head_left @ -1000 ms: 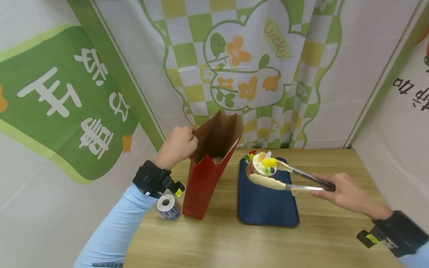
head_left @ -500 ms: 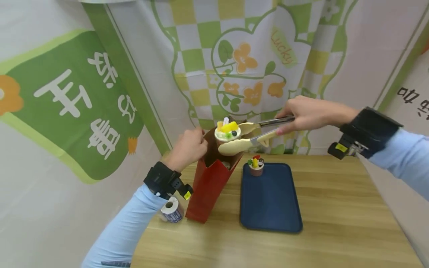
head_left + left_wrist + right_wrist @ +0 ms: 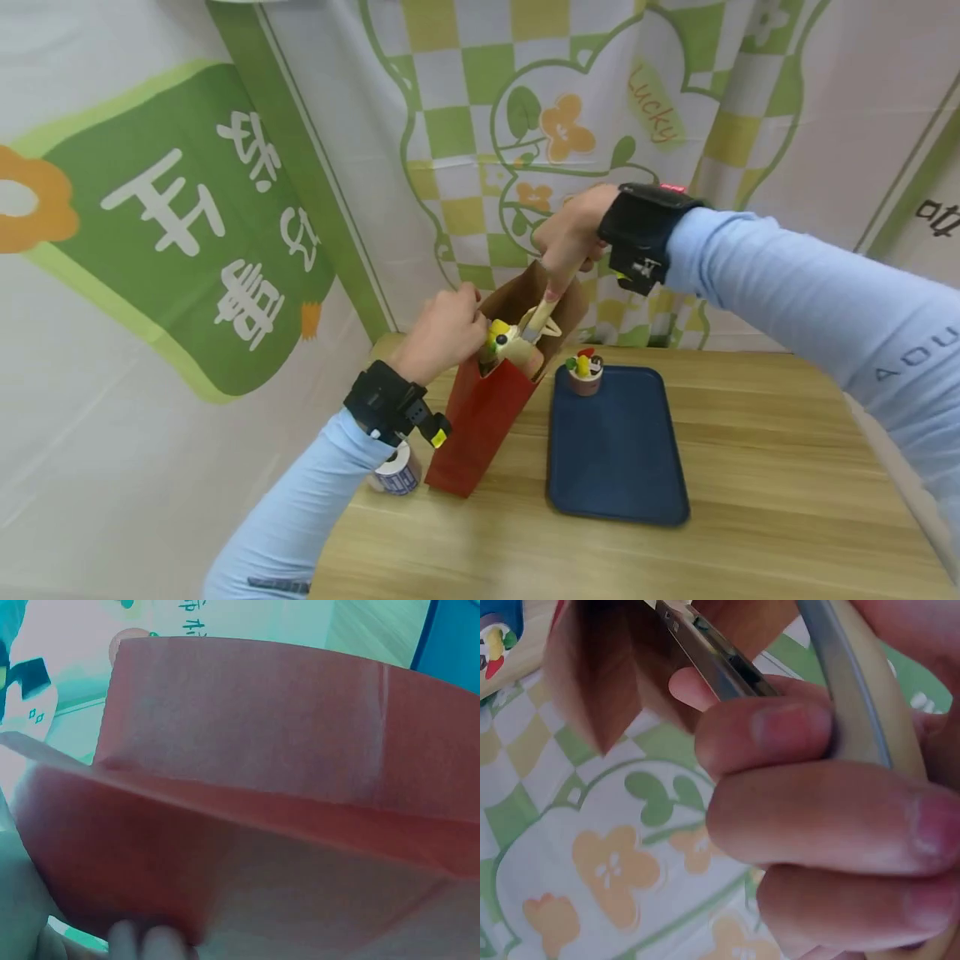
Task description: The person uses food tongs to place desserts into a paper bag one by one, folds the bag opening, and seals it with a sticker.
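My left hand (image 3: 444, 333) grips the left edge of a tall red paper bag (image 3: 482, 437), which stands tilted with its brown inside showing. In the left wrist view the bag's wall (image 3: 247, 712) fills most of the picture, with fingertips (image 3: 161, 945) against it at the bottom. Above the bag's mouth, my right hand (image 3: 573, 237) holds a pair of tongs (image 3: 537, 321), its fingers curled round the handles in the right wrist view. The cream tong tips reach inside the bag, beside a dessert cup (image 3: 498, 332) topped with yellow fruit. The bag's front hides the cup's lower part.
A dark blue tray (image 3: 618, 454) lies right of the bag on the wooden table (image 3: 787, 483). One more fruit-topped dessert cup (image 3: 586, 377) stands at its far left corner. A label roll (image 3: 397, 472) sits left of the bag, partly behind my left wrist. Printed curtains (image 3: 465, 108) close off the back.
My right hand has carried the dessert cup in the tongs from above the tray leftward, then down into the bag's mouth. The left hand has kept its grip on the bag's edge.
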The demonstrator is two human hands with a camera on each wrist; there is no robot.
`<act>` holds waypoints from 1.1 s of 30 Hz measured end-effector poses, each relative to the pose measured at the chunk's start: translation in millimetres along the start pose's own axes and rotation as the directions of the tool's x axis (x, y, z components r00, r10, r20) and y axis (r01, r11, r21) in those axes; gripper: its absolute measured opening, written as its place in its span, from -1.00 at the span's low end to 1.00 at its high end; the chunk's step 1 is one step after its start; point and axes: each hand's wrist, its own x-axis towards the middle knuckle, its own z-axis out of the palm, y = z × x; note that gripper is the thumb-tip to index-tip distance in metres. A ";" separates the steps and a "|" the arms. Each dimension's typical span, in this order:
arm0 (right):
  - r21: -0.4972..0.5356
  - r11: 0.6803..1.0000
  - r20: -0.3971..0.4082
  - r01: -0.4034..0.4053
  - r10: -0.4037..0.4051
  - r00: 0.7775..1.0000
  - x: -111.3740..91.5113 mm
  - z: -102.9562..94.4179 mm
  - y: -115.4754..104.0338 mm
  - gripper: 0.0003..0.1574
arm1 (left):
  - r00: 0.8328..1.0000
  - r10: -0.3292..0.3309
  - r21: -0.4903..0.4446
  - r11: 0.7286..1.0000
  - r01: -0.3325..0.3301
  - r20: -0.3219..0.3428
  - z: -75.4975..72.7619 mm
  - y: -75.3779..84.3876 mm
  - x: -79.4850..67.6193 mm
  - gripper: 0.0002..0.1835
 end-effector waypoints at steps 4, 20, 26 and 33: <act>-0.005 1.000 -0.009 0.002 -0.002 1.000 27.3 7.1 -11.4 -0.39 | 1.000 0.015 0.010 1.000 -0.015 0.002 0.8 0.3 -0.9 -0.87; 0.012 0.993 -0.095 0.114 -0.112 0.989 91.5 82.1 -48.4 -0.85 | 1.000 0.007 -0.016 1.000 -0.007 -0.013 3.4 -0.7 1.8 -0.86; -0.032 0.990 -0.120 0.140 -0.143 0.982 87.8 80.5 -42.7 -0.89 | 1.000 0.008 -0.037 0.999 -0.009 -0.012 1.4 -1.0 -0.3 -0.80; 0.009 0.985 -0.206 0.175 -0.170 0.964 33.5 52.8 -2.3 -0.59 | 0.999 0.007 -0.022 1.000 -0.008 -0.037 -2.5 -7.7 -2.7 -0.77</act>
